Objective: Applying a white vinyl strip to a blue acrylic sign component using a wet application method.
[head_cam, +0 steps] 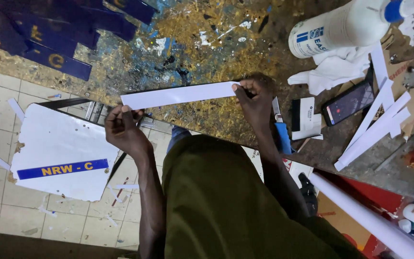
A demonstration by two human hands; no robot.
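A long white strip (178,95) is stretched level over the paint-stained workbench (192,43). My left hand (123,128) pinches its left end from below, at the bench's near edge. At the strip's right end, my right hand (255,98) grips it with fingertips on the corner. A blue-handled utility knife (281,132) lies on the bench just right of my right wrist, and beside it sits a small white and black card-like scraper (305,117).
Dark blue strips with yellow letters (49,33) lie at the bench's far left. A white bottle (341,26), white cloth (334,69), phone (348,101) and several white strips (377,129) crowd the right. A white board with a blue strip (61,158) rests on the tiled floor.
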